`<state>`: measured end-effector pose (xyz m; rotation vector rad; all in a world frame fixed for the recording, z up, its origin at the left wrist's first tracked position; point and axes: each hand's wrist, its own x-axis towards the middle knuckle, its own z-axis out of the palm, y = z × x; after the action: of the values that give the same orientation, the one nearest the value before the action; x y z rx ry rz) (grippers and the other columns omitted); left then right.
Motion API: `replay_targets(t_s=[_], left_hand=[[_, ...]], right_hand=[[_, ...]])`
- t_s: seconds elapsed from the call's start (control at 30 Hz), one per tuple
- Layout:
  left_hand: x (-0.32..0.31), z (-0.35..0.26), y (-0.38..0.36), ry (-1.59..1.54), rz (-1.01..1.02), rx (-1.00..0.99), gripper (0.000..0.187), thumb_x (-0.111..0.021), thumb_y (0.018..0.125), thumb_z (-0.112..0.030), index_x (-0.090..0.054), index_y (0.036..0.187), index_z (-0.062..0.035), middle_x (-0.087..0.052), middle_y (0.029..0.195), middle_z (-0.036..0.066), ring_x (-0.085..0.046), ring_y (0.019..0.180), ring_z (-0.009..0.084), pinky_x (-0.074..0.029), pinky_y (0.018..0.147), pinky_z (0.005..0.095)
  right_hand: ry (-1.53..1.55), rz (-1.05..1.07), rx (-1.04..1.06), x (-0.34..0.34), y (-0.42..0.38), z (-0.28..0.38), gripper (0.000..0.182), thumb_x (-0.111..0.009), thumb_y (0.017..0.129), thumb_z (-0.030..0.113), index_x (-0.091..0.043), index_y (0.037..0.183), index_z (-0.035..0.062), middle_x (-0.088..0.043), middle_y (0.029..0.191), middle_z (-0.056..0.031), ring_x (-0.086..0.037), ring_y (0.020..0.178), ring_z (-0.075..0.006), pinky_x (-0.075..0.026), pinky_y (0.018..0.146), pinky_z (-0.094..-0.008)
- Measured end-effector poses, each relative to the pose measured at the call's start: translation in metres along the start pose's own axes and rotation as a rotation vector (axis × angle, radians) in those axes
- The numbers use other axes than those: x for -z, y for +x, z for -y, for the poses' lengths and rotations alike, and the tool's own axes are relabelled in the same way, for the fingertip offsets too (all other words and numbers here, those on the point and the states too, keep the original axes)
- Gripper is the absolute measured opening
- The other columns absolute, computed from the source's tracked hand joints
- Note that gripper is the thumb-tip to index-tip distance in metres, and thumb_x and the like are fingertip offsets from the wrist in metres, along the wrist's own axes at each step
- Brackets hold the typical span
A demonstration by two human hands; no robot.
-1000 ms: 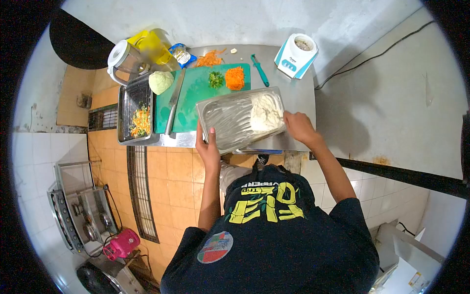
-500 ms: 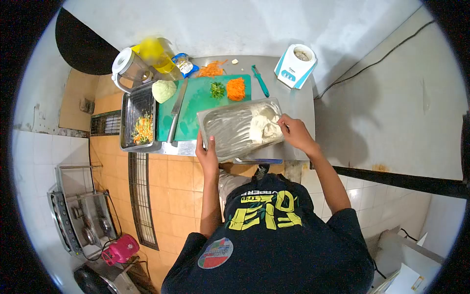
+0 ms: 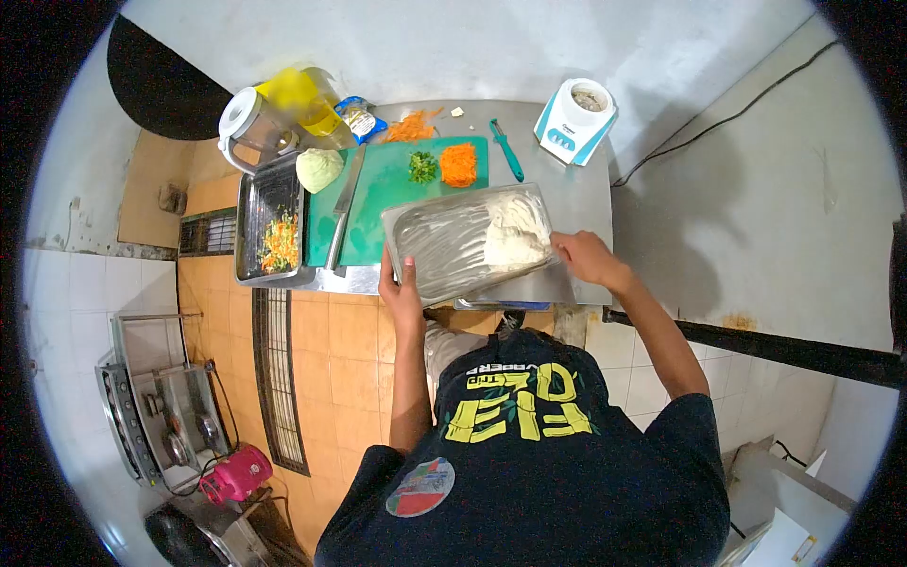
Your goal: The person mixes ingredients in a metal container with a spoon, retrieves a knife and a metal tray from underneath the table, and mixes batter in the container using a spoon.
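My left hand [image 3: 403, 291] grips the near left corner of a rectangular metal pan [image 3: 425, 241], thumb on the near side. The pan is tilted at the table's front edge, its inside smeared with white residue. A thick, pale batter-like mass [image 3: 515, 236] is gathered at its right end. My right hand [image 3: 583, 257] is closed at the pan's right edge, next to the mass; what its fingers hold is hidden.
A green cutting board [image 3: 383, 198] bears a knife [image 3: 346, 203], chopped greens [image 3: 422, 167], shredded carrot [image 3: 459, 165] and a cabbage piece [image 3: 319, 170]. To its left stands a tray [image 3: 244, 227] with mixed vegetables [image 3: 280, 244]. A peeler [image 3: 506, 151] and blender base [image 3: 574, 123] are at right.
My right hand has moved right and slightly down, from over the white mass to the pan's right edge. The mass is more spread along that end. My left hand keeps its hold.
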<state>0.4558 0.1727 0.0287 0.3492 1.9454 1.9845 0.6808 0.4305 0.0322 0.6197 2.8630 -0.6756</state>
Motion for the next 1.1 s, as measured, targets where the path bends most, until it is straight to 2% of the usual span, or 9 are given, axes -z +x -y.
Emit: replay_targets(t_s=[0.2,0.3,0.4,0.5,0.6,0.7,0.8,0.93,1.1], left_hand=[[0.008,0.001,0.007,0.011,0.04,-0.009,0.054,-0.064,0.099,-0.015,-0.045,0.146,0.0042,-0.055,0.143,0.017,-0.052,0.127,0.0235,-0.038,0.109,0.0344],[0.01,0.005,0.01,0.045,0.042,-0.003,0.054,-0.063,0.099,-0.014,-0.045,0.146,0.0043,-0.054,0.143,0.017,-0.052,0.128,0.0235,-0.037,0.109,0.0341],[0.011,0.006,0.008,0.005,0.035,0.014,0.053,-0.063,0.099,-0.012,-0.045,0.146,0.0044,-0.053,0.144,0.017,-0.051,0.128,0.0234,-0.037,0.109,0.0336],[0.011,0.005,0.007,-0.021,0.033,0.037,0.053,-0.063,0.099,-0.011,-0.045,0.146,0.0045,-0.053,0.144,0.017,-0.051,0.128,0.0234,-0.037,0.109,0.0333],[0.009,0.005,0.01,-0.002,0.039,0.017,0.053,-0.063,0.099,-0.011,-0.045,0.146,0.0047,-0.053,0.144,0.017,-0.051,0.128,0.0234,-0.038,0.109,0.0332],[0.011,0.001,0.006,0.007,0.056,0.016,0.054,-0.063,0.099,-0.012,-0.044,0.146,0.0052,-0.053,0.144,0.017,-0.051,0.128,0.0237,-0.037,0.109,0.0335],[0.006,-0.003,0.006,-0.015,0.046,0.014,0.054,-0.063,0.099,-0.012,-0.044,0.147,0.0057,-0.053,0.144,0.018,-0.051,0.13,0.0243,-0.037,0.11,0.0342],[0.006,0.0,0.008,0.04,0.032,-0.015,0.055,-0.063,0.099,-0.013,-0.043,0.147,0.0059,-0.052,0.146,0.018,-0.049,0.132,0.0248,-0.036,0.111,0.0352],[0.008,0.002,0.014,0.076,0.078,-0.026,0.056,-0.063,0.099,-0.013,-0.042,0.148,0.0057,-0.051,0.146,0.019,-0.048,0.134,0.0245,-0.036,0.112,0.0352]], right_hand=[[0.572,-0.159,0.133,-0.031,0.01,0.007,0.009,-0.056,0.09,0.011,-0.061,0.096,0.0071,-0.068,0.083,-0.0208,-0.068,0.081,-0.0414,-0.052,0.071,-0.0487],[0.633,-0.219,0.011,-0.024,0.009,0.022,0.011,-0.057,0.092,0.014,-0.062,0.099,0.0068,-0.068,0.083,-0.0195,-0.068,0.082,-0.04,-0.052,0.071,-0.0491],[0.307,-0.196,-0.132,0.019,-0.004,0.056,0.018,-0.056,0.091,0.013,-0.063,0.107,0.0085,-0.069,0.084,-0.0187,-0.069,0.082,-0.0392,-0.053,0.07,-0.0493],[-0.116,-0.151,-0.013,-0.018,-0.003,0.034,0.029,-0.055,0.089,0.013,-0.063,0.117,0.0121,-0.07,0.084,-0.0171,-0.069,0.079,-0.0393,-0.053,0.069,-0.051],[-0.156,-0.226,-0.002,-0.006,-0.004,0.017,0.022,-0.055,0.084,0.005,-0.059,0.106,0.0072,-0.069,0.091,-0.0195,-0.067,0.077,-0.0408,-0.053,0.067,-0.0526],[-0.157,-0.309,-0.022,0.019,0.007,0.024,0.023,-0.056,0.084,0.006,-0.06,0.107,0.0085,-0.069,0.088,-0.0201,-0.067,0.076,-0.0419,-0.051,0.068,-0.0558],[-0.217,-0.205,0.012,0.002,0.015,0.008,0.018,-0.055,0.087,0.007,-0.061,0.104,0.0071,-0.069,0.085,-0.0195,-0.067,0.076,-0.0414,-0.051,0.067,-0.0554],[0.009,-0.018,-0.004,0.005,0.005,0.007,0.011,-0.055,0.091,0.005,-0.061,0.1,0.0045,-0.068,0.081,-0.019,-0.068,0.077,-0.0399,-0.054,0.069,-0.0491],[0.555,-0.1,0.208,-0.031,0.022,-0.014,0.006,-0.058,0.09,0.005,-0.059,0.097,0.0047,-0.067,0.08,-0.0192,-0.068,0.079,-0.039,-0.054,0.073,-0.0453]])
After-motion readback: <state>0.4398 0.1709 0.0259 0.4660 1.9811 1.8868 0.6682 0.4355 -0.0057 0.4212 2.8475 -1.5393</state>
